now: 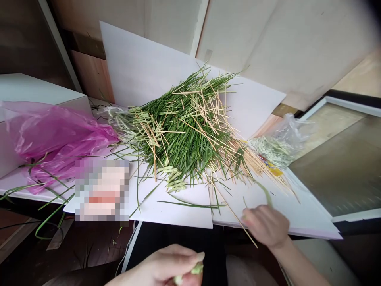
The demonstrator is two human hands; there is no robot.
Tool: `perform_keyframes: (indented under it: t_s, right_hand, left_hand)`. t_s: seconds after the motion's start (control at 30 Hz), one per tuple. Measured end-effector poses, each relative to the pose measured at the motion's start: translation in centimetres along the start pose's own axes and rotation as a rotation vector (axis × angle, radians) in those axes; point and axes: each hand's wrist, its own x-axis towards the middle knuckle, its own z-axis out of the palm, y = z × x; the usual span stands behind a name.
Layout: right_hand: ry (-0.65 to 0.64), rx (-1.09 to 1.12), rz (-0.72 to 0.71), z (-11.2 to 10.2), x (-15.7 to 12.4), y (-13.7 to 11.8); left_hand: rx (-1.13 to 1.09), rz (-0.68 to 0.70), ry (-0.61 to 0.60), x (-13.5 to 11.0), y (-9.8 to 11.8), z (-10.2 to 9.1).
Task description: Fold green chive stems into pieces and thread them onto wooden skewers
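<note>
A heap of green leaf strips mixed with thin wooden sticks lies on white sheets. Several small woven green pieces sit at the heap's near edge. My right hand is closed near the sheet's front edge, pinching a green leaf strip and touching a long stick. My left hand is low in the view, fingers curled around a small pale green folded piece.
A crumpled pink plastic bag lies on the left by a white box. A clear bag with pale woven pieces rests at the right, beside a framed panel. Loose leaves hang over the left edge. A blurred patch covers part of the sheet.
</note>
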Motion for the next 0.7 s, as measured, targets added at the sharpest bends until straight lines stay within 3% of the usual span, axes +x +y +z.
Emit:
perform_keyframes:
  t_s: [0.1,0.2,0.27,0.4,0.53,0.6,0.7]
  right_hand:
    - [0.090,-0.124,-0.050,0.1,-0.3,1.6]
    - [-0.002,-0.130,-0.107,1.4,0.5,0.1]
    - [-0.083,-0.100,-0.093,2.5,1.2,-1.7]
    - [-0.268,0.022,0.048,4.1,2.7,-4.4]
    - [-0.434,0.046,0.149,4.8,3.6,-5.6]
    - [-0.490,0.053,0.163,5.0,4.0,-6.1]
    - [-0.513,0.110,0.173,5.4,4.3,-6.7]
  left_hand:
    - [0.294,0.108,0.195,-1.2,1.6,-0.6]
    - [0.950,0.488,0.404,0.3,4.8,-2.6]
    - [1.388,0.684,0.673,2.1,7.1,-4.6]
    - [1.519,0.780,0.891,4.4,9.7,-8.2]
    - [1.564,0.861,0.993,4.7,8.5,-8.1]
    - [1.563,0.846,0.938,4.6,6.9,-6.8]
    - [1.471,0.655,0.760,4.6,4.4,-4.6]
